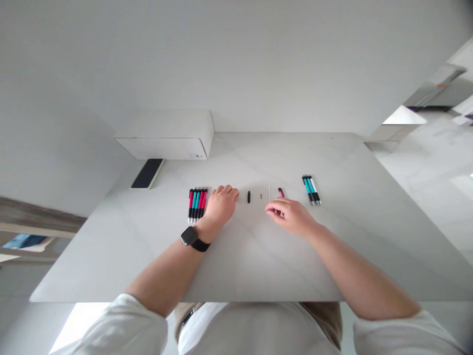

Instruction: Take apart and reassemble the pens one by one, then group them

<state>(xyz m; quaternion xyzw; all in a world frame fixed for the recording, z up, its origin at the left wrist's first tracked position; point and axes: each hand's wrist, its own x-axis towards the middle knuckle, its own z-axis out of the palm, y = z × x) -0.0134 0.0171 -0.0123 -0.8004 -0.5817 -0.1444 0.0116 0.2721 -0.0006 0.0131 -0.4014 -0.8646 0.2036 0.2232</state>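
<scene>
My left hand (pixel 222 201) rests on the table just right of a row of several pens (pixel 197 204) with red or teal barrels and black grips. Its fingers are curled downward and close together, and whatever is under them is hidden. My right hand (pixel 290 214) has its fingers bent in a pinch below a thin white refill (pixel 269 193); what they hold, if anything, is hidden. A red pen barrel (pixel 281 193) lies partly behind that hand. Between my hands lie a black pen grip (pixel 249 197) and a tiny spring (pixel 260 196).
Three pens (pixel 311 190), two teal and one white, lie to the right. At the back left stands a white box (pixel 166 147), with a phone (pixel 147 173) before it. All lie on a pale table (pixel 258 266) against a wall.
</scene>
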